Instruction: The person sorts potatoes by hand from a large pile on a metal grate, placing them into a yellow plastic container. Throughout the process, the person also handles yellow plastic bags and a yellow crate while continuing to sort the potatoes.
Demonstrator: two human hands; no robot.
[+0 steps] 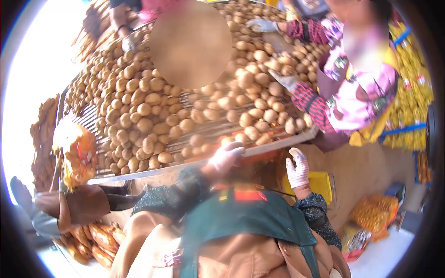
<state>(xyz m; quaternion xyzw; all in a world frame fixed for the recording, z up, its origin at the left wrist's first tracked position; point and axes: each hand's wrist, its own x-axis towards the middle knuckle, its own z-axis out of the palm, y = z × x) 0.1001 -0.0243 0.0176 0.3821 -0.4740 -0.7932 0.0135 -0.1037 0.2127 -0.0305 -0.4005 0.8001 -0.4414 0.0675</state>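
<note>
My left hand [227, 156], in a whitish glove, is at the near metal rim [273, 146] of a slatted sorting table. It is slightly blurred, with its fingers stretched to the right and no potato visible in them. Close beyond it lie loose potatoes [197, 140] on the slats. My right hand [297, 169], gloved too, is raised in the air to the right of the rim. Its fingers are apart and nothing is in them. Many potatoes [143, 110] cover the table, with bare slats showing in places.
A co-worker [361, 97] at the right has gloved hands among the potatoes; another person's gloved hand [130, 44] is at the far left. Someone stands at left by a filled net bag [79, 155]. A yellow crate [320, 185] and a filled orange net sack [374, 214] are at right.
</note>
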